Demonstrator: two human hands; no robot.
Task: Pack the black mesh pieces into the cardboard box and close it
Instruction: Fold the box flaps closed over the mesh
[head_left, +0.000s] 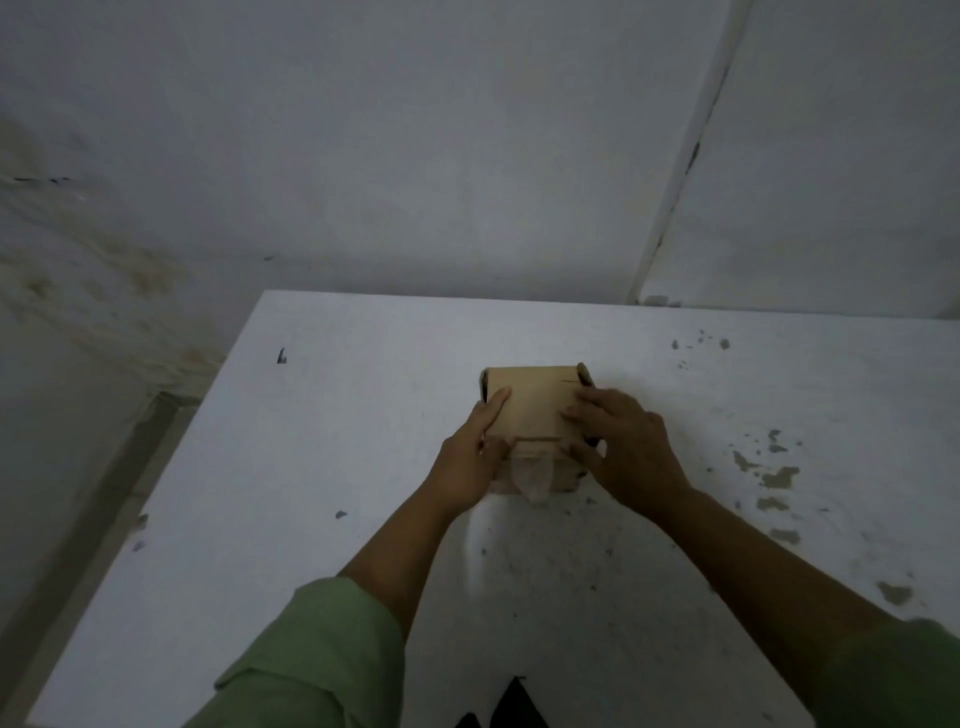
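A small brown cardboard box (532, 410) stands on the white table (311, 467), its top flap folded down flat. My left hand (475, 457) holds the box's left side, with the fingers laid along the lid's left edge and the thumb at the front edge. My right hand (621, 452) presses down on the lid's right part, fingers spread over it and thumb at the front. A bit of pale tape or film (532, 478) hangs from the box's front face. A sliver of something black shows at the box's right edge. No mesh pieces are plainly in view.
The table's white top has chipped paint patches (774, 475) on the right. A grey wall stands just behind the table's far edge. The table's left edge drops to the floor. A dark object (511, 706) peeks in at the bottom middle.
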